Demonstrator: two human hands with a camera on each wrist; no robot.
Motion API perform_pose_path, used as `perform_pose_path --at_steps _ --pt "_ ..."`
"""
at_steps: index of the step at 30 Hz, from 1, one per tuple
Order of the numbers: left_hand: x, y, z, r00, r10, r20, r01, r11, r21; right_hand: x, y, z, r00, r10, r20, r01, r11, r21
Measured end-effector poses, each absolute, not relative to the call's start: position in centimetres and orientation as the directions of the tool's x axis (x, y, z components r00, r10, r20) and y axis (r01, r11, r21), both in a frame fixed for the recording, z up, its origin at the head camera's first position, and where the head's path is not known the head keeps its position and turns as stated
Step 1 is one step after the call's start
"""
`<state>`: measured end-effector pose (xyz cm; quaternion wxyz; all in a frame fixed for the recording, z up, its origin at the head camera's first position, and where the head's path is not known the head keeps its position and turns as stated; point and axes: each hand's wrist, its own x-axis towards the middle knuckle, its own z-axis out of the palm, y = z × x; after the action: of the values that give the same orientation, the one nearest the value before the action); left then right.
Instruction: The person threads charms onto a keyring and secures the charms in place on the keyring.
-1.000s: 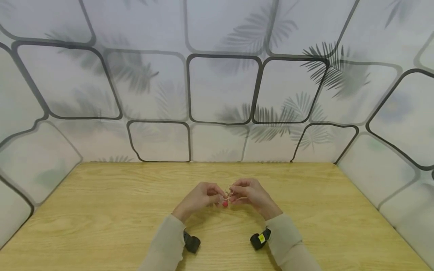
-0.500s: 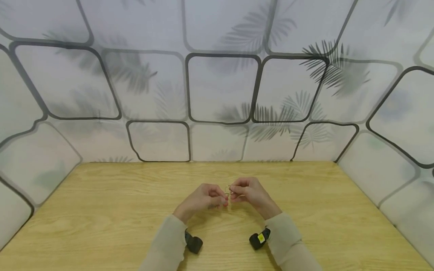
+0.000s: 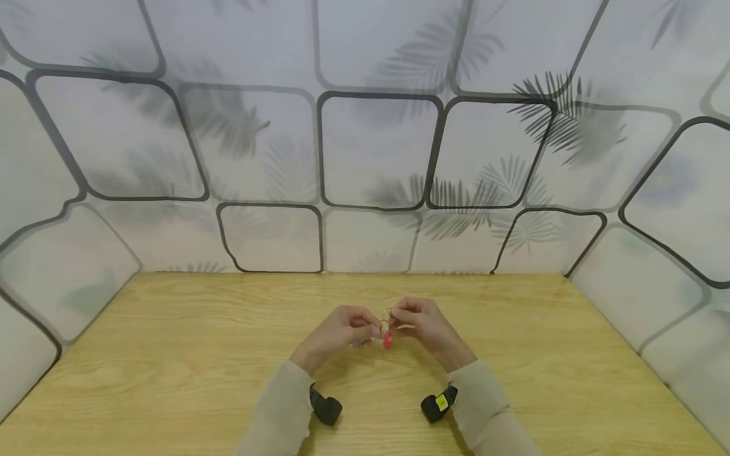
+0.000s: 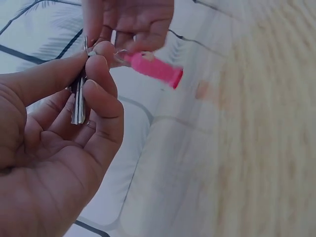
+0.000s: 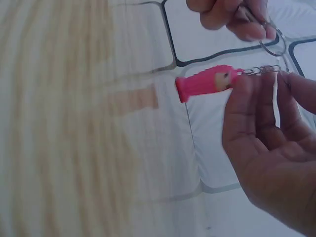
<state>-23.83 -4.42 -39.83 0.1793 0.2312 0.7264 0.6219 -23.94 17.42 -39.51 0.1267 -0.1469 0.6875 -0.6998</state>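
My left hand (image 3: pixel 342 332) pinches several metal keys (image 4: pixel 79 101) near their heads, their blades pointing down across the palm. A split ring (image 5: pixel 275 47) sticks out from its fingertips. Close beside it, my right hand (image 3: pixel 428 329) pinches a keychain's metal ring between thumb and fingers. From that ring runs a short chain (image 5: pixel 259 70) to a pink figurine (image 5: pixel 205 84) with a small face, which hangs free below the fingertips between both hands. The rings lie very close together in the head view. Part of the right ring is hidden behind the fingers.
Both hands are above a light wood-grain table (image 3: pixel 171 354). White padded-looking walls (image 3: pixel 371 152) with dark outlines and leaf prints stand at the back and sides. A black wrist camera (image 3: pixel 326 410) sits on the left wrist, another black camera (image 3: pixel 436 405) on the right.
The pink figurine, mostly covered by the left fingertips half a second ago, now hangs in plain sight a little farther right. Keys show below the left hand. Both hands stay nearly in place.
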Motion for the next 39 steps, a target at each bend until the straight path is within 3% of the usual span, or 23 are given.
perform_pose_path --at_steps 7,15,27,32,39 --pt "-24.0 -5.1 -39.6 -0.832 0.555 0.019 0.095 0.109 0.99 -24.1 17.6 -39.5 -0.878 -0.479 0.013 -0.019 0.007 -1.0" --pt "-24.3 -5.7 -39.4 -0.841 0.539 0.043 0.117 0.103 0.988 -24.0 17.6 -39.3 -0.872 -0.488 -0.04 -0.01 0.098 -0.995" --pt "-24.6 -6.1 -40.0 -0.864 0.502 0.039 0.132 0.151 0.98 -24.4 20.7 -39.6 -0.782 -0.611 -0.126 -0.005 0.208 -0.978" --pt "-24.2 -6.2 -40.0 -0.896 0.443 0.025 0.134 0.216 0.967 -24.7 21.9 -39.7 -0.793 -0.603 -0.086 -0.025 0.173 -0.985" --pt "-23.7 -5.8 -40.2 -0.957 0.286 -0.041 0.05 0.305 0.951 -24.5 22.3 -39.9 -0.874 -0.474 -0.106 -0.011 0.237 -0.971"
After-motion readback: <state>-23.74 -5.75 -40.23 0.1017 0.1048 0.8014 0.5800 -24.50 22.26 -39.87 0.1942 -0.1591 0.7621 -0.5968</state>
